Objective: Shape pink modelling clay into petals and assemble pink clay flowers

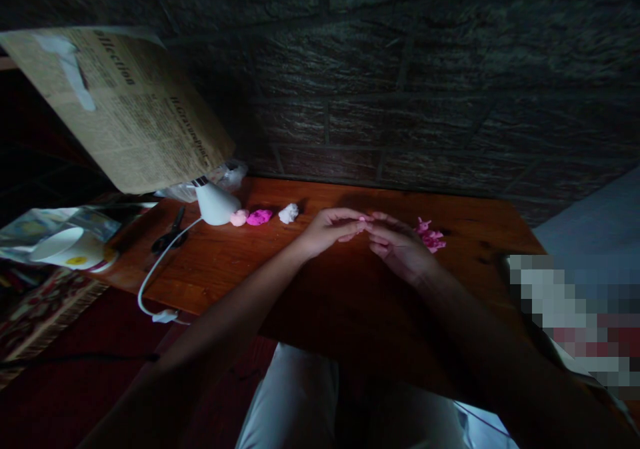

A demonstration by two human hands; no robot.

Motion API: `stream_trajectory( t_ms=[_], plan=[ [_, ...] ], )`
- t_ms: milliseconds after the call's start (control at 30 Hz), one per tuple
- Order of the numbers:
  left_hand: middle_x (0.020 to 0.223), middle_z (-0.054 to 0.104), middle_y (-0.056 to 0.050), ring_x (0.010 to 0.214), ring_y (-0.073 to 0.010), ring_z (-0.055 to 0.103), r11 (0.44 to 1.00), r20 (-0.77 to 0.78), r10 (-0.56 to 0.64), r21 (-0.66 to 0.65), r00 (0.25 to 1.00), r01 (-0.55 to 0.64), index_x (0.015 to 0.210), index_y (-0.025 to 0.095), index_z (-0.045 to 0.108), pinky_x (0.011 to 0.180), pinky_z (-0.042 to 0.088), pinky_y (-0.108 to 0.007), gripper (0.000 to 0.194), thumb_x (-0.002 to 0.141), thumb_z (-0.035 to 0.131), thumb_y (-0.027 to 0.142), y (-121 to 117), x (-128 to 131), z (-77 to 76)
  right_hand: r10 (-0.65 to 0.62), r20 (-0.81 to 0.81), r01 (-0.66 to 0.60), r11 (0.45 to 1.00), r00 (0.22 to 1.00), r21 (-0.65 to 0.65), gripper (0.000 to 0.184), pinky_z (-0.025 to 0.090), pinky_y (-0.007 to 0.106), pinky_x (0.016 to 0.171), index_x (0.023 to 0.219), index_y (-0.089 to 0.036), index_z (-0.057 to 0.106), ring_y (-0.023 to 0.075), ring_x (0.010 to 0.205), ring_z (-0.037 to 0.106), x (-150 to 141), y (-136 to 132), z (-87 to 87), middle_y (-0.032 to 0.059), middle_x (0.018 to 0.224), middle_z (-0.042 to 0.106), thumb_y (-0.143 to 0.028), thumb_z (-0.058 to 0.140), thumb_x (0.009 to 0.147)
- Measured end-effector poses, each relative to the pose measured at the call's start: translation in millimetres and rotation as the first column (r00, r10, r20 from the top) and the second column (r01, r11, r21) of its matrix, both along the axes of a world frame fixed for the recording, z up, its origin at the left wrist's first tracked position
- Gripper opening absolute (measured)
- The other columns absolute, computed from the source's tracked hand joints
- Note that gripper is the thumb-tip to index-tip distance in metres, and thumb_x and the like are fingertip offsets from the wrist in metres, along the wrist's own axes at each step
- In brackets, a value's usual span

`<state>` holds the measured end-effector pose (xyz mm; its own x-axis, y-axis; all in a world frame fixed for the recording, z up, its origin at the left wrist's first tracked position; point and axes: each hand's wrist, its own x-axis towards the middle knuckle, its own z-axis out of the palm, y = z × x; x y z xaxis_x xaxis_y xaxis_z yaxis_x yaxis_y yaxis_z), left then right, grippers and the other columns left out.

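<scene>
My left hand (pixel 330 229) and my right hand (pixel 400 243) meet above the middle of the wooden table. Between their fingertips is a small pink piece of clay (pixel 366 219), pinched from both sides and partly covered by the fingers. Just beyond my right hand lies a cluster of pink ruffled clay pieces (pixel 431 235). Left of my hands, a white lump of clay (pixel 289 213), a bright magenta lump (pixel 259 217) and a pale pink lump (pixel 239 217) rest in a row.
A lamp (pixel 216 202) with a newspaper-print shade (pixel 130 109) stands at the left, its white cord (pixel 156 272) running over the table edge. Black scissors (pixel 171 232) and a paper cup (pixel 70 249) lie nearby. A dark brick wall (pixel 350 115) rises behind the table (pixel 330 289).
</scene>
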<state>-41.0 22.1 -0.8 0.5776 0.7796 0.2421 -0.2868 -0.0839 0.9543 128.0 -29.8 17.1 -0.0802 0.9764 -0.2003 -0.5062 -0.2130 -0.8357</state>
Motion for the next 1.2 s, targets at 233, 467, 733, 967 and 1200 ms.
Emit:
stream_trajectory(
  t_ms=[233, 467, 733, 967, 1200],
  plan=[
    [0.069, 0.068, -0.001, 0.049, -0.0037, 0.042, 0.998, 0.034, 0.061, -0.013, 0.998, -0.061, 0.091, 0.018, 0.078, 0.048, 0.026, -0.022, 0.028, 0.079, 0.081, 0.044, 1.9, 1.7, 1.9, -0.010, 0.017, 0.010, 1.000, 1.000, 0.012, 0.031, 0.025, 0.024, 0.050, 0.079, -0.025, 0.075, 0.0067, 0.055, 0.036, -2.4, -0.6, 0.4, -0.0026, 0.075, 0.068, -0.025, 0.093, 0.054],
    [0.074, 0.073, -0.001, 0.047, -0.0024, 0.042, 0.966, 0.058, 0.252, -0.076, 0.966, -0.247, 0.076, 0.016, 0.072, 0.045, 0.027, -0.020, 0.034, 0.065, 0.090, 0.042, 6.9, -0.1, 2.1, -0.072, 0.046, 0.072, 0.997, 0.996, -0.004, 0.037, 0.028, 0.022, 0.052, 0.075, -0.023, 0.072, 0.0063, 0.054, 0.037, -2.3, -0.3, 3.4, -0.0019, 0.069, 0.069, -0.037, 0.094, 0.050],
    [0.077, 0.076, -0.003, 0.046, -0.0036, 0.049, 0.969, 0.067, 0.231, -0.100, 0.971, -0.224, 0.083, 0.016, 0.075, 0.047, 0.036, -0.020, 0.039, 0.068, 0.087, 0.050, 2.1, 2.2, 6.5, -0.089, 0.089, 0.088, 0.996, 0.992, 0.012, 0.041, 0.028, 0.021, 0.050, 0.073, -0.022, 0.072, 0.0058, 0.052, 0.038, -3.7, -1.9, 4.8, -0.0022, 0.066, 0.067, -0.040, 0.096, 0.046],
    [0.088, 0.079, -0.006, 0.055, -0.0061, 0.057, 0.983, 0.017, 0.181, -0.036, 0.983, -0.180, 0.093, 0.017, 0.077, 0.055, 0.044, -0.022, 0.034, 0.078, 0.081, 0.047, 3.0, 0.0, 0.9, -0.058, 0.128, 0.051, 0.997, 0.990, 0.057, 0.038, 0.026, 0.021, 0.050, 0.075, -0.021, 0.072, 0.0054, 0.053, 0.038, -2.9, -1.4, 1.3, -0.0016, 0.067, 0.067, -0.043, 0.094, 0.053],
    [0.073, 0.075, 0.000, 0.050, -0.0058, 0.057, 0.983, 0.096, 0.170, -0.091, 0.981, -0.161, 0.074, 0.017, 0.064, 0.050, 0.041, -0.020, 0.039, 0.068, 0.088, 0.047, -0.1, 2.0, 5.8, -0.089, 0.199, 0.070, 0.993, 0.976, 0.100, 0.036, 0.027, 0.024, 0.050, 0.074, -0.023, 0.070, 0.0070, 0.053, 0.039, -2.5, -1.6, 0.8, -0.0017, 0.069, 0.066, -0.044, 0.091, 0.056]
  ],
)
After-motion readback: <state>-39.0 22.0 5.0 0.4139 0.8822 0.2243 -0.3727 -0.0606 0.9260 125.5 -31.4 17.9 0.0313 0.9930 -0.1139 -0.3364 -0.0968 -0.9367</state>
